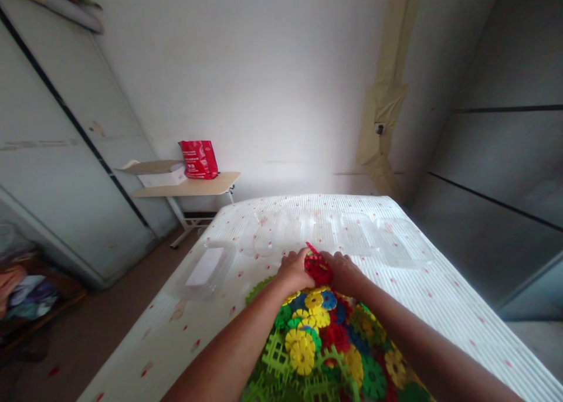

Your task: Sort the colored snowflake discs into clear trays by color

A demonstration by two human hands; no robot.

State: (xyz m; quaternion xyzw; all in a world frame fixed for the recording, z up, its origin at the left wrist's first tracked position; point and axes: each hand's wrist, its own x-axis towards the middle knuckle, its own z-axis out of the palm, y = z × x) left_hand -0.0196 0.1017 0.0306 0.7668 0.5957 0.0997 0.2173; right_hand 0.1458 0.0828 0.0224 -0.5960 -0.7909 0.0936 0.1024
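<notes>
A loose pile of plastic building pieces lies at the near middle of the table. In it are yellow notched discs (302, 355), green discs (373, 376), blue discs (328, 300) and lime-green lattice pieces (276, 355). My left hand (294, 269) and my right hand (346, 272) meet at the far edge of this pile. Between them are red notched discs (318, 268), with fingers of both hands closed on them. One red piece stands up above the thumbs. My fingertips are partly hidden, so how many discs each hand grips does not show.
Several clear plastic trays (404, 244) stand in a row across the far part of the cloth-covered table (440, 326). Another clear tray (180, 285) at the left holds a white paper (206, 266). Behind, a side table (197, 186) bears a red bag (199, 159) and a box.
</notes>
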